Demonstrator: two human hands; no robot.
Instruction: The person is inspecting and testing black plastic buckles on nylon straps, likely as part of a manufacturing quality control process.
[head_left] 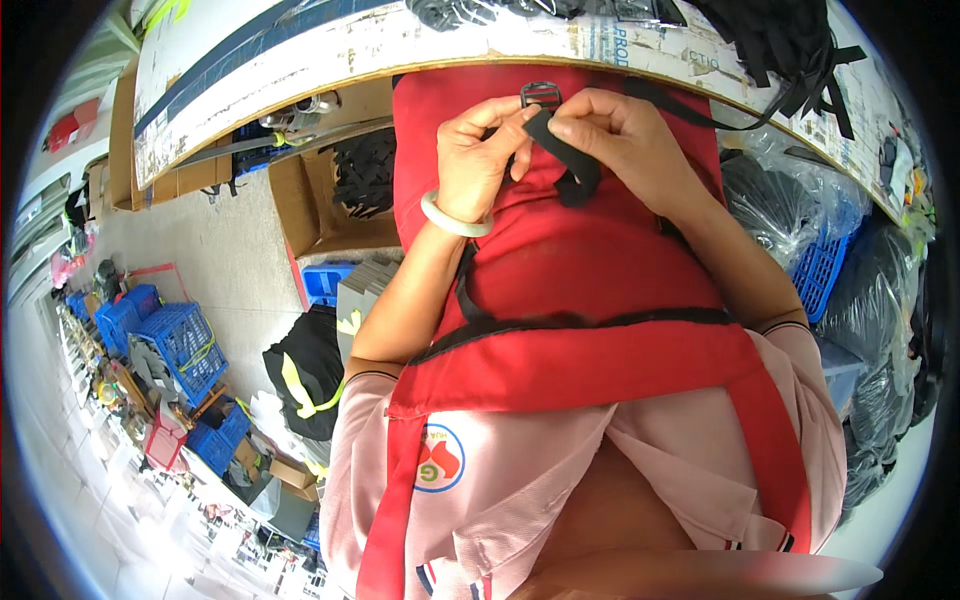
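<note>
Over red apron (600, 270): black strap (567, 157) pinched by closed right fingers (581, 131), black buckle (541, 99) by closed left fingers (512, 133).

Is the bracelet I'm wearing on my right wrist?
No, the pale bracelet circles the left wrist, just below the left hand.

The table (480, 42) is closing off the way forward, its edge running just beyond the left hand (480, 155) and right hand (625, 140). A strap (690, 113) is draping across that edge on the right, where bags (800, 195) and a crate (828, 265) are crowding the right arm (745, 255). A carton (330, 238) is standing left; past it, floor (230, 250) is leaving room. Above the apron (590, 265), space is lying open between both forearms.
</note>
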